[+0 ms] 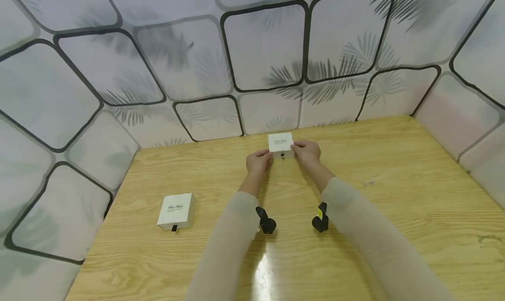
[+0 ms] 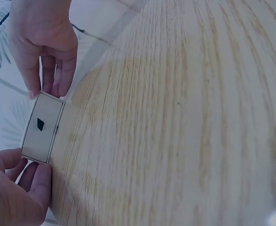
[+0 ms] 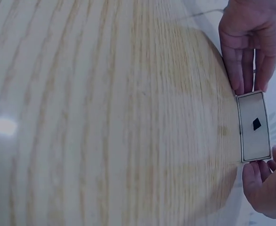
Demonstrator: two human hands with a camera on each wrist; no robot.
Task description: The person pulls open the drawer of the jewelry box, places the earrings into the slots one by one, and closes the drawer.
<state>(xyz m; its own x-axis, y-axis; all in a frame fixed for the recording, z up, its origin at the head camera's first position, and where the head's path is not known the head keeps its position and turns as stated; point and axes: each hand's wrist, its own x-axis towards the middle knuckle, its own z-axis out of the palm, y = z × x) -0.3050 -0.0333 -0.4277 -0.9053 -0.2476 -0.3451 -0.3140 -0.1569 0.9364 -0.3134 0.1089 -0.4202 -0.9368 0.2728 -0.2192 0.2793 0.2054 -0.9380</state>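
Observation:
A small white drawer-style gift box (image 1: 281, 141) with dark script lettering on its lid is near the back edge of the table. My left hand (image 1: 258, 162) grips its left side and my right hand (image 1: 308, 152) its right side, thumbs and fingers at the edges. In the left wrist view, the box front (image 2: 43, 134) with its black pull tab shows between both hands. The right wrist view has the same front (image 3: 254, 139), and the drawer looks closed. Another white gift box (image 1: 176, 209) of the same kind lies on the table to the left, its black tab facing me.
The wooden table (image 1: 158, 261) meets patterned wall covering (image 1: 264, 46) at the back and sides. A tiny shiny item (image 1: 369, 183), too small to identify, lies right of my right forearm. Black devices (image 1: 268, 225) are worn at both wrists.

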